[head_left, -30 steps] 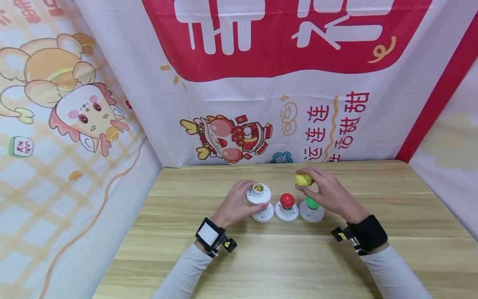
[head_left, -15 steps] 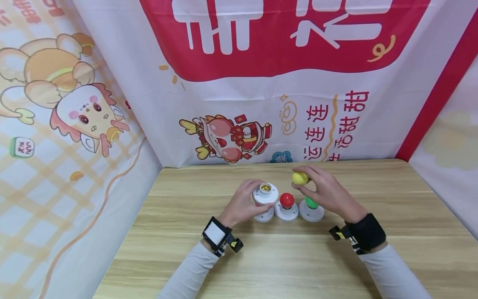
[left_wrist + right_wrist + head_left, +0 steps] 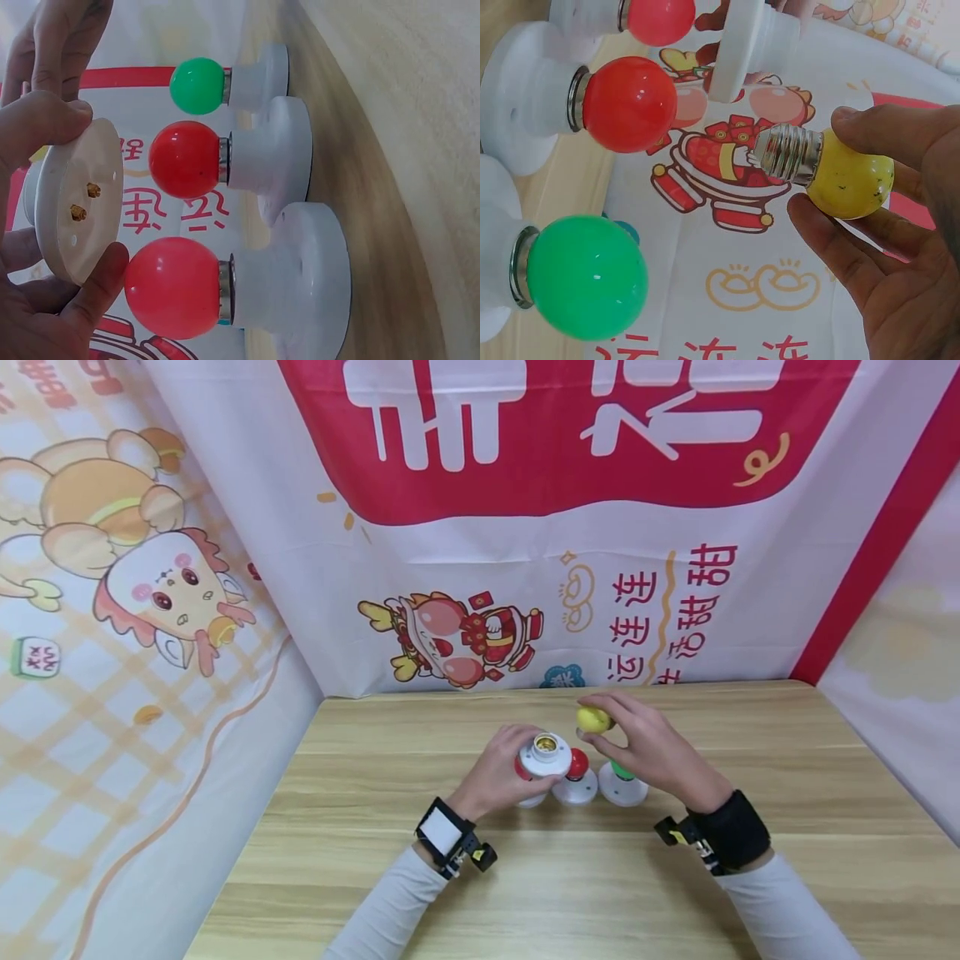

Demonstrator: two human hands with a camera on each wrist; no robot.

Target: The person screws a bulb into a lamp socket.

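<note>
My left hand [image 3: 497, 774] grips a white lamp holder [image 3: 546, 758] by its round base, with the brass-lined socket facing up. Two brass screws show on its underside in the left wrist view. My right hand [image 3: 647, 742] pinches a yellow light bulb [image 3: 851, 176] by its globe; its metal screw base points toward the lamp holder, apart from it. Below both hands stand three more lamp holders with bulbs in them: a pinkish-red bulb [image 3: 178, 288] under my left hand, a red bulb [image 3: 185, 160] in the middle, and a green bulb [image 3: 587, 277] on the right.
The three fitted lamp holders stand in a row on a wood-grain table [image 3: 555, 885]. A printed cloth [image 3: 465, 552] hangs behind the table's back edge, and another patterned cloth [image 3: 97, 710] hangs at the left.
My left hand has moved right with the lamp holder, which now partly covers the middle red bulb. My right hand has shifted slightly left with the yellow bulb, narrowing the gap between them.
</note>
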